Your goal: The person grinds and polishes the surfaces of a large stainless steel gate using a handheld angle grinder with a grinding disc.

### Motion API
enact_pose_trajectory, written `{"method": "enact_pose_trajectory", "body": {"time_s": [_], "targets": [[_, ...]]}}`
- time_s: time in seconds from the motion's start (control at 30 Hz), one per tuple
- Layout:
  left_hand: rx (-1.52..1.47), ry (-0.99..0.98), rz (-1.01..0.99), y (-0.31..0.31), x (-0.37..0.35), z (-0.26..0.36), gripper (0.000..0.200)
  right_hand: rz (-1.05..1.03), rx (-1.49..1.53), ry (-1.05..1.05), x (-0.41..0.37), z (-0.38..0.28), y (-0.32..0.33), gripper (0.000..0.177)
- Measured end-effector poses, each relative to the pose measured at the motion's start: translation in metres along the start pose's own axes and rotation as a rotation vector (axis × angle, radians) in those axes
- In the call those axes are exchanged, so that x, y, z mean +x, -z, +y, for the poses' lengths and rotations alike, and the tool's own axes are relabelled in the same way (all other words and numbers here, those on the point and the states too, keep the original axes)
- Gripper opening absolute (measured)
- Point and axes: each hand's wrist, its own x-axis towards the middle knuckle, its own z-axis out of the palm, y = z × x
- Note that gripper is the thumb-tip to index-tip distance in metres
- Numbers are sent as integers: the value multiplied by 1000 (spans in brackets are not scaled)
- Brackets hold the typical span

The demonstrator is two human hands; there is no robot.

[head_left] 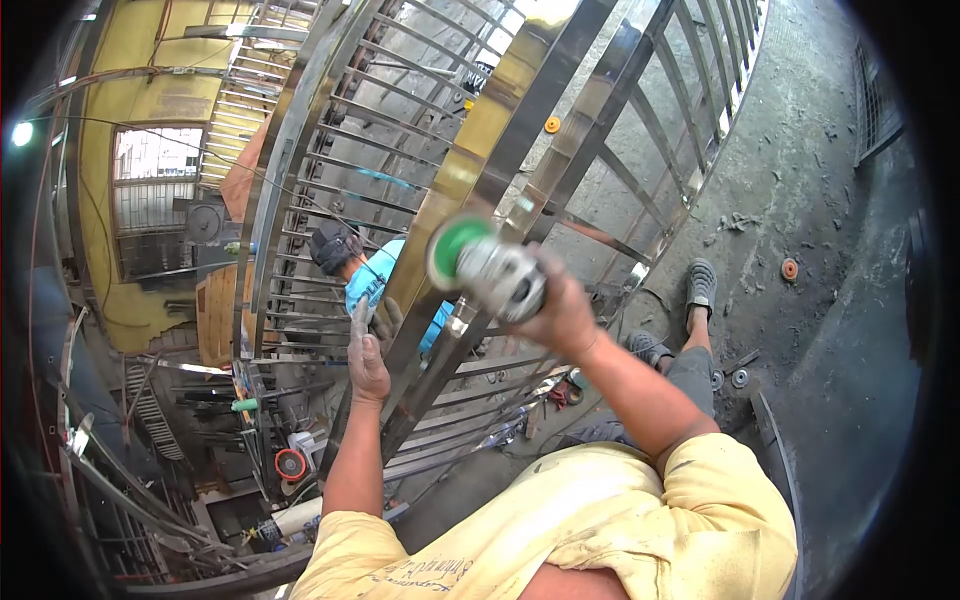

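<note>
My right hand [565,315] is wrapped around the body of an angle grinder [505,278], slightly blurred. Its green-faced disc [460,247] overlaps a wide, shiny metal beam [478,150] of a large barred metal frame. My left hand [370,355], dusty and with its fingers stretched upward, lies at the left side of the same beam and holds no tool. Thin metal bars [385,110] run out from the beam on the left, and a second dark beam [590,120] runs alongside on the right.
A person in a blue shirt [372,278] and dark cap is low behind the bars. A tool with a red disc [291,464] sits at lower left. An orange disc [790,270] lies on the grey floor [800,190] amid debris; a yellow one [552,124] shows between the beams.
</note>
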Motion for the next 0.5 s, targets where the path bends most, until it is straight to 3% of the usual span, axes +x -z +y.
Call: {"method": "enact_pose_trajectory", "body": {"time_s": [0.07,0.1,0.13,0.2,0.27,0.33,0.4,0.5], "targets": [[56,-24,26,0,0,-6,82,168,-135,-7,35,11,25,97],[105,-42,58,1,1,-11,82,188,51,-220,47,19,34,91],[156,-60,89,3,0,-14,81,222,-86,-302,69,-1,54,91],[157,-86,67,6,3,-16,81,306,-8,-270,82,18,57,92],[157,-123,39,6,6,-15,81,293,-114,-238,68,14,47,95],[-129,-37,13,5,2,-5,84,211,21,-97,33,11,14,100],[-274,28,37,11,-3,-10,86,66,-43,48,-11,5,-24,102],[-332,125,97,15,-2,-8,89,-111,-5,98,-54,-21,-53,101]]}}
